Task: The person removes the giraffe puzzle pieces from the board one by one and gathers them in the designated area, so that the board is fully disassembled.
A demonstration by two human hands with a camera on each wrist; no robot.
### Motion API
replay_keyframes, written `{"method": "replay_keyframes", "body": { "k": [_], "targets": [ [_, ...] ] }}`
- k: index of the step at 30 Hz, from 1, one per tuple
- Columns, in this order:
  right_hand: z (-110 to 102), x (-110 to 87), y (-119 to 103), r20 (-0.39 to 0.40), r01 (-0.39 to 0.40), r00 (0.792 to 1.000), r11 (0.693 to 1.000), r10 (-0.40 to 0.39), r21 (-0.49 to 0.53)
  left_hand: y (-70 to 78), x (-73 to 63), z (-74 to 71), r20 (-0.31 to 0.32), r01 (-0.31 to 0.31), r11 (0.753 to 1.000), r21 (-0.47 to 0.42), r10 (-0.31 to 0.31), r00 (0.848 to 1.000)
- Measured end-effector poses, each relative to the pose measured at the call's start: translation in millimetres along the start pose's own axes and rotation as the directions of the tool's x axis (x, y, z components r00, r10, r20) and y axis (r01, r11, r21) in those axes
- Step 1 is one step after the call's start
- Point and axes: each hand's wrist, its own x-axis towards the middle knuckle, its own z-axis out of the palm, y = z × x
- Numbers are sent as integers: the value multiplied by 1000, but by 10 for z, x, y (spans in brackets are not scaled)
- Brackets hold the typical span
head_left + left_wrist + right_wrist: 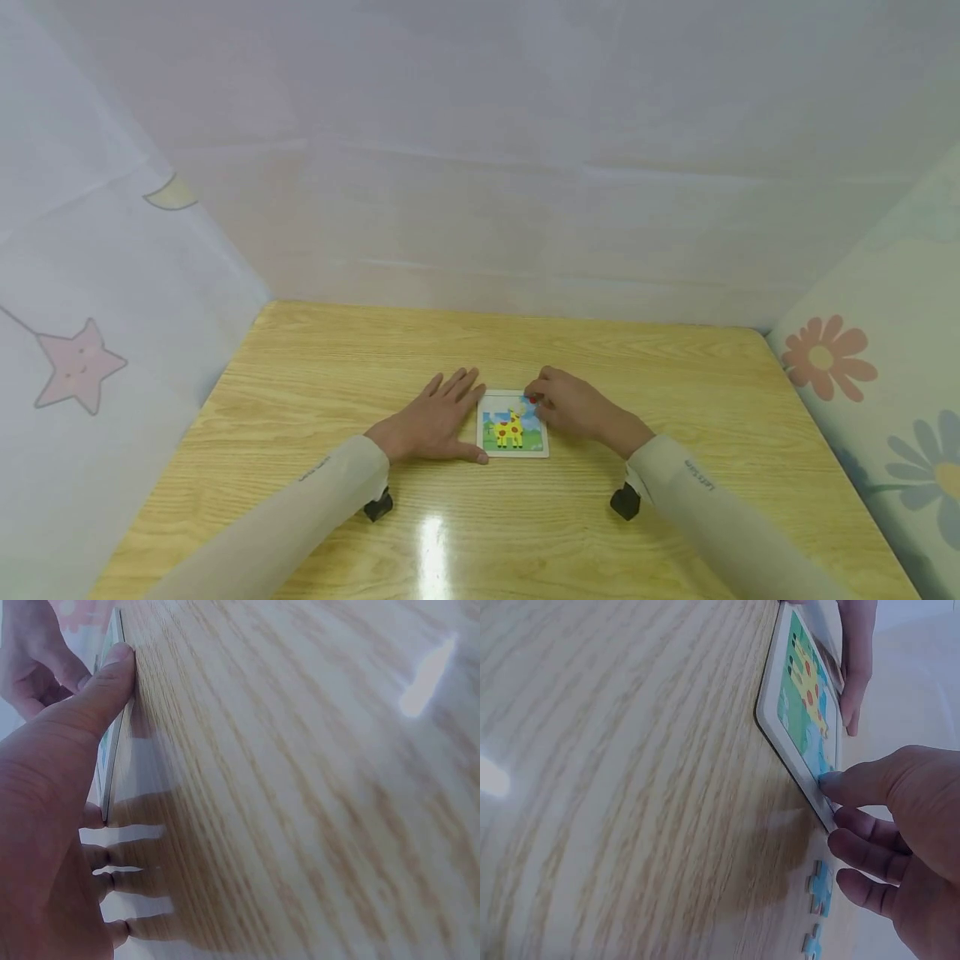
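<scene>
A white-framed jigsaw puzzle (pixel 516 454) with a yellow, red-spotted giraffe lies on the table; its upper left part shows bare white backing. My left hand (pixel 438 421) rests spread at its left side, with the thumb on the lower left corner and a fingertip by the upper left corner. At the upper right corner, my right hand (pixel 573 406) has curled fingers and pinches a blue puzzle piece with a red patch (pixel 533 400). In the right wrist view the thumb presses on the puzzle's edge, and the index fingertip is hidden.
Beside the right fingers, a loose blue puzzle piece (pixel 820 889) and a second loose piece (pixel 812 943) lie on the wooden table (pixel 315 358). The right hand hides them in the head view. Printed cloth walls (pixel 480 208) stand behind and at both sides.
</scene>
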Motion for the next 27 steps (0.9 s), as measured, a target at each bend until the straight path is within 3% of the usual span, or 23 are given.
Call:
{"method": "replay_keyframes", "body": {
  "k": [22, 27],
  "targets": [
    [38, -9, -44, 7, 61, 998, 998, -61, 26, -17, 20, 27, -5, 3, 1000, 9, -3, 1000],
    [26, 14, -46, 38, 43, 998, 996, -46, 83, -29, 29, 38, -5, 6, 1000, 11, -6, 1000]
  ]
}}
